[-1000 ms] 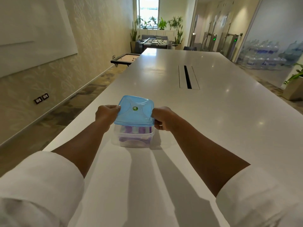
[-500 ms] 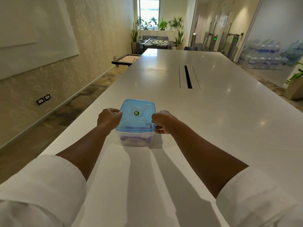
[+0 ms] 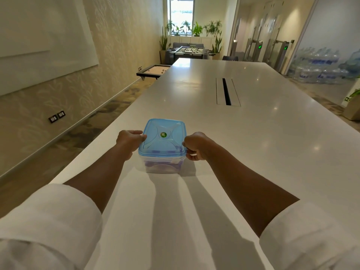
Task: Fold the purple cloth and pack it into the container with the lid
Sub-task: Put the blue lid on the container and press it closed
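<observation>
A clear plastic container (image 3: 162, 166) stands on the white table near its left edge. A translucent blue lid (image 3: 162, 136) with a small green sticker lies flat on top of it. The purple cloth (image 3: 155, 164) shows faintly through the clear wall, folded inside. My left hand (image 3: 129, 140) grips the lid's left edge, thumb on top. My right hand (image 3: 195, 146) is curled on the lid's right edge, fingers under the rim.
The long white table (image 3: 253, 143) stretches ahead, with a cable slot (image 3: 226, 91) set in its middle. Its left edge runs close beside the container, with carpeted floor below. A games table and plants stand at the far end of the room.
The lid was tilted up above the container a second ago; it has come down and now sits level on the rim. Both hands stayed on its edges.
</observation>
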`<state>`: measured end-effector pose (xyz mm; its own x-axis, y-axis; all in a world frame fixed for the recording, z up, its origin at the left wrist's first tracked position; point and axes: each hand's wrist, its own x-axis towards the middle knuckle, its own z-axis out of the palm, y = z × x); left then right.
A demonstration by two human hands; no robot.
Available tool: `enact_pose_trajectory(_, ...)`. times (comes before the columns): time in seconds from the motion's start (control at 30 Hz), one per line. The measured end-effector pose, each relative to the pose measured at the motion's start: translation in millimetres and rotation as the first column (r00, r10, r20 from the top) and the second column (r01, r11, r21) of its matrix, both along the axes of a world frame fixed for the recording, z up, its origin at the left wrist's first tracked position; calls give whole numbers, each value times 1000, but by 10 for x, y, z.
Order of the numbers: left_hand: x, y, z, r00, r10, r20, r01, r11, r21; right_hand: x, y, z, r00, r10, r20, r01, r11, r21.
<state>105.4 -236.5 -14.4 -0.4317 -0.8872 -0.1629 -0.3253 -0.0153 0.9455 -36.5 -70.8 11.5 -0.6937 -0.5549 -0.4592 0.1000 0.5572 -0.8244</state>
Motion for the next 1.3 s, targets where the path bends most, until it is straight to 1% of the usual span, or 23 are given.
enact_pose_trajectory(0.1, 18, 11, 31, 1000, -15, 19, 14, 999, 31, 4, 7, -3, 1000, 4, 10, -4, 1000, 11)
enact_pose_trajectory(0.13, 25, 23, 39, 998, -23, 60, 21, 999, 32, 3, 10, -5, 1000, 5, 18, -6, 1000, 17)
enact_pose_trajectory(0.23, 59, 135, 49, 966, -75, 249, 55, 995, 86, 1, 23, -25, 998, 4, 55, -6, 999, 32)
enact_pose_trajectory(0.3, 61, 194, 20, 945, -118, 305, 82, 988, 129, 13, 33, -38, 997, 13, 79, -16, 999, 34)
enact_pose_trajectory(0.4, 58, 249, -26, 927, -121, 355, 89, 991, 104, 33, 43, -63, 994, 28, 102, -30, 999, 14)
enact_pose_trajectory(0.47, 60, 264, -43, 918, -123, 377, 114, 992, 47, 37, 48, -89, 993, 22, 117, -21, 1000, -14)
enact_pose_trajectory(0.53, 72, 266, -59, 920, -123, 371, 132, 991, 1, 33, 53, -118, 990, 7, 143, 3, 998, -65)
enact_pose_trajectory(0.6, 82, 255, -79, 929, -121, 350, 126, 992, 7, 27, 63, -140, 983, -12, 183, 34, 993, -116)
enact_pose_trajectory(0.7, 87, 251, -109, 933, -116, 341, 113, 993, 29, 36, 80, -167, 979, -24, 203, 53, 989, -136)
enact_pose_trajectory(0.83, 83, 294, -160, 935, -74, 347, 75, 997, 11, 39, 77, -229, 979, -36, 203, 58, 993, -104)
enact_pose_trajectory(0.9, 76, 296, -185, 940, -73, 334, 73, 997, 11, 22, 64, -253, 982, -49, 183, 65, 995, -78)
enact_pose_trajectory(1.0, 81, 289, -174, 929, -102, 356, 104, 995, 13, -14, 45, -266, 981, -50, 190, 63, 996, -67)
enact_pose_trajectory(1.07, 96, 270, -158, 923, -146, 356, 141, 989, 40, -43, 35, -250, 981, -26, 190, 34, 999, -41)
enact_pose_trajectory(1.17, 113, 216, -117, 929, -160, 333, 138, 986, 88, -98, 37, -195, 978, 34, 207, -41, 999, 32)
enact_pose_trajectory(1.23, 100, 175, -88, 929, -162, 333, 145, 987, 76, -120, 50, -141, 972, 67, 223, -82, 995, 58)
enact_pose_trajectory(1.3, 66, 114, -71, 933, -135, 333, 127, 991, 46, -146, 46, -108, 974, 91, 209, -108, 992, 71)
